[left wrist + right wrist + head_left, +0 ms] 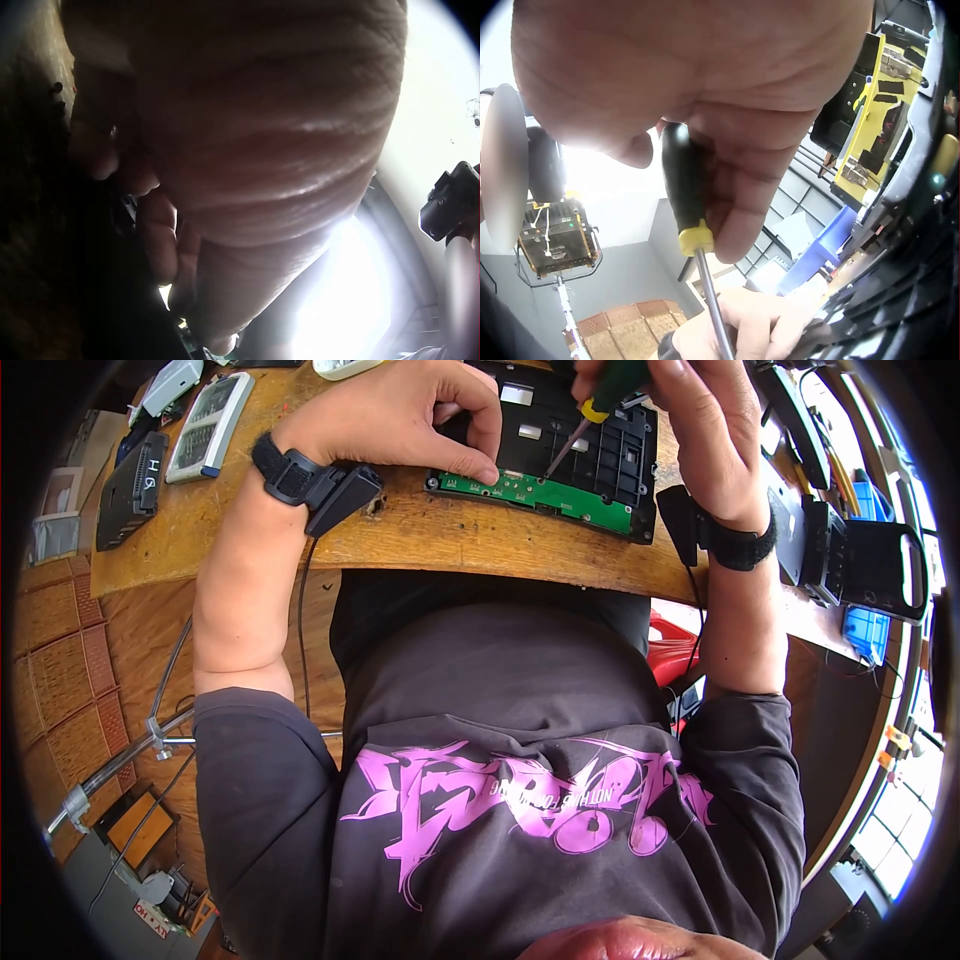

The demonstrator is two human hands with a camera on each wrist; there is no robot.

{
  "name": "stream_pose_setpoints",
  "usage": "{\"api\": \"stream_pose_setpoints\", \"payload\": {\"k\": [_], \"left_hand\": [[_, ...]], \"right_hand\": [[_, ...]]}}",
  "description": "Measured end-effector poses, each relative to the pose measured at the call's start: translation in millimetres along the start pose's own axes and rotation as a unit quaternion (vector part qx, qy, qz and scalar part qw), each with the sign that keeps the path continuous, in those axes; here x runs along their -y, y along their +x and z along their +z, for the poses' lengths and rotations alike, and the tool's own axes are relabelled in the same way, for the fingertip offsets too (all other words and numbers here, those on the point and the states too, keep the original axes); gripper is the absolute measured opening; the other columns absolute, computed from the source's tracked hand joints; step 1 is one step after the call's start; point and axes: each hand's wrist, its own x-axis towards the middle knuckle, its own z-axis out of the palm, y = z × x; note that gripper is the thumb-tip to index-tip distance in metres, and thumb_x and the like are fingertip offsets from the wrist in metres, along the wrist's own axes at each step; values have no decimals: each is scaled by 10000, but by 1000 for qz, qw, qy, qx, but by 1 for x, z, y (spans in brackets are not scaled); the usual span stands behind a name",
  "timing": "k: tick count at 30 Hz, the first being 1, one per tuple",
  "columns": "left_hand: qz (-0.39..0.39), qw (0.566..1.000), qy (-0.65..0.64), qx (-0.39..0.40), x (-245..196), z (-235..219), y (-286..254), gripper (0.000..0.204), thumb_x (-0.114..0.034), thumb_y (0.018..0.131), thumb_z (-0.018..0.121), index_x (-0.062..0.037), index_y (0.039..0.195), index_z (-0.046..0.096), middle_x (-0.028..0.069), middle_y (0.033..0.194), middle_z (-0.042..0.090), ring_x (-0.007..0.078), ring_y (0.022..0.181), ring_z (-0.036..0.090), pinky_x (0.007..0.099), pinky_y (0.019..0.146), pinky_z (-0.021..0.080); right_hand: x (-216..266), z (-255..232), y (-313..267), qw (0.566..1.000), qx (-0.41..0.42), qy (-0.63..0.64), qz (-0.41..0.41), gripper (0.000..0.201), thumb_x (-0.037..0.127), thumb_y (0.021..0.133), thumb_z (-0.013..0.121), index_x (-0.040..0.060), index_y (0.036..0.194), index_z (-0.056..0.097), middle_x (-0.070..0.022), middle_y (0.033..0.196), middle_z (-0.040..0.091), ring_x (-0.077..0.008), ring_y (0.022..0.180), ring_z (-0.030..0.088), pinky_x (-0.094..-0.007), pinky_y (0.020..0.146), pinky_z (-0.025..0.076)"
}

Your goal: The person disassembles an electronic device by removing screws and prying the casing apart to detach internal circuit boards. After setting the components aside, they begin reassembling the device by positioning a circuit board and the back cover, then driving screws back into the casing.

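A long green circuit board lies along the near edge of a black plastic frame on the wooden bench. Bent over the frame, my left hand rests its thumb on the green board, its other fingers partly hidden behind. My right hand holds a screwdriver with a dark green handle and yellow collar. Its metal shaft slants down, the tip at the board's upper edge, right of my left thumb. In the left wrist view my palm covers most of the work.
A wooden bench carries the work. At its left stand a dark box and a white-framed case. Blue bins are at the right. Cables hang from both wrist cameras past the bench's front edge.
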Motion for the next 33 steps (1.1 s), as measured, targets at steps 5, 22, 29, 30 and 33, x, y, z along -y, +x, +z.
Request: {"api": "stream_pose_setpoints", "payload": {"k": [5,22,29,30,33], "left_hand": [[2,1000,-6,0,2,0,0,192,-203,909,990,-60,979,882,21,918,750,135,832,658,309,695,482],[-32,999,-17,5,-4,0,-1,188,-196,905,989,-59,971,878,18,914,746,124,815,654,303,690,486],[-37,999,-15,6,-4,0,-1,192,-208,910,985,-63,977,878,22,915,755,126,826,670,306,696,501],[-36,999,-15,6,-3,1,-1,192,-208,910,985,-63,977,878,22,915,755,126,826,670,306,696,501],[-17,1000,-14,5,-2,1,-1,197,-212,912,985,-62,978,876,25,918,758,128,827,674,306,698,505]], "right_hand": [[-12,7,-2,998,-28,-51,-17,482,178,1212,605,-50,1619,483,-196,1534,640,-231,1076,775,-359,921,648],[-7,12,-2,991,-35,-128,-2,581,144,1190,671,-35,1696,448,-174,1613,618,-202,1075,774,-324,919,657],[-11,14,1,994,-74,-78,11,584,97,1162,718,-36,1672,466,-179,1648,567,-182,1097,749,-296,922,662],[-10,12,0,994,-74,-78,11,584,97,1162,718,-36,1672,466,-179,1648,567,-182,1097,749,-296,922,662],[-9,12,-1,988,-77,-127,30,535,70,1158,712,-39,1633,489,-179,1645,555,-174,1074,746,-290,921,657]]}}
